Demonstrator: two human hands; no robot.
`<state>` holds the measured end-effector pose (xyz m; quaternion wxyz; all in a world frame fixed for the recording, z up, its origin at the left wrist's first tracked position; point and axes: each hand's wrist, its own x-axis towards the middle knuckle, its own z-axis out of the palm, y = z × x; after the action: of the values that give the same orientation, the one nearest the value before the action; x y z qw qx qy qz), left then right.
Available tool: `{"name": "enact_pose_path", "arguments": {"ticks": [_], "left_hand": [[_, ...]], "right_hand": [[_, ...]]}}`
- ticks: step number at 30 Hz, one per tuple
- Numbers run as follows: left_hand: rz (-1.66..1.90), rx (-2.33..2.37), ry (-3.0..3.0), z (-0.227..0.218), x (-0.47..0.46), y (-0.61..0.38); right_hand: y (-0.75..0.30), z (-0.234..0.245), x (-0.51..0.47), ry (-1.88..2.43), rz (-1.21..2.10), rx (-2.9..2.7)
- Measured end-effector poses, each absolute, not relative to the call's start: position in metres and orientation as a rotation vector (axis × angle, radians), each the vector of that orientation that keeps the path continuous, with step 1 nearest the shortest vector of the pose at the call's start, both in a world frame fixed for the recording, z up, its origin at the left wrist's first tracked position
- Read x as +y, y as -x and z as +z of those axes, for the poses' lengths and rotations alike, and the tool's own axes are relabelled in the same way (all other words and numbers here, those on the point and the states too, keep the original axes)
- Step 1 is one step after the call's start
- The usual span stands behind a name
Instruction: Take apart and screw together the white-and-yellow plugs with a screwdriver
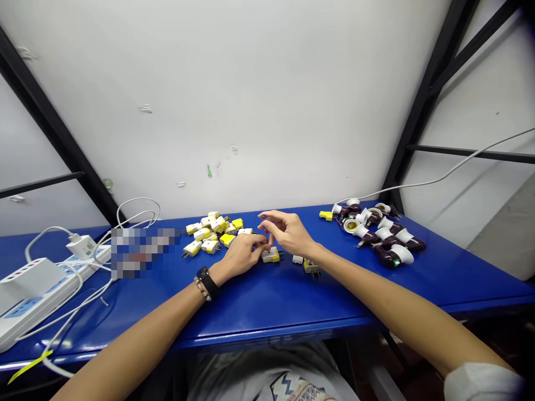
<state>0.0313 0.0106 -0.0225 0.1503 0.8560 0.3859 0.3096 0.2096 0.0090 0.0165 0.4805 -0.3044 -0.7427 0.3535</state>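
Near the middle of the blue table, my right hand (289,231) pinches a small screwdriver (264,218) with a reddish-purple handle, held roughly upright. My left hand (243,252) is closed, its fingertips gathered by the screwdriver's lower end; what they pinch is hidden. Just beneath the fingers lies a white and yellow plug (271,256) with its prongs to the right. Under my right forearm sit another plug (311,267), which seems opened, and a small white piece (297,259). A pile of white and yellow plugs (210,229) is left of my hands.
Several dark purple and white lamp holders (387,236) lie at the right, beside a yellow plug part (326,215). A white power strip (50,289) with looping cables stands at the left. A blurred patch (144,253) covers something beside it. Black frame bars rise on both sides.
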Motion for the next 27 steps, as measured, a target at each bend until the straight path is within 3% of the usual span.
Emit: {"name": "enact_pose_path", "arguments": {"ticks": [5,27], "left_hand": [[0.969,1.082,-2.403,-0.0226,0.0079,-0.0332],[0.818,1.145,-2.477,-0.0172,0.008,-0.0304]], "right_hand": [[-0.2093,0.0165,0.01,0.804,0.666,-1.78],[-0.2157,0.0256,0.0114,0.787,0.605,-1.882]]}}
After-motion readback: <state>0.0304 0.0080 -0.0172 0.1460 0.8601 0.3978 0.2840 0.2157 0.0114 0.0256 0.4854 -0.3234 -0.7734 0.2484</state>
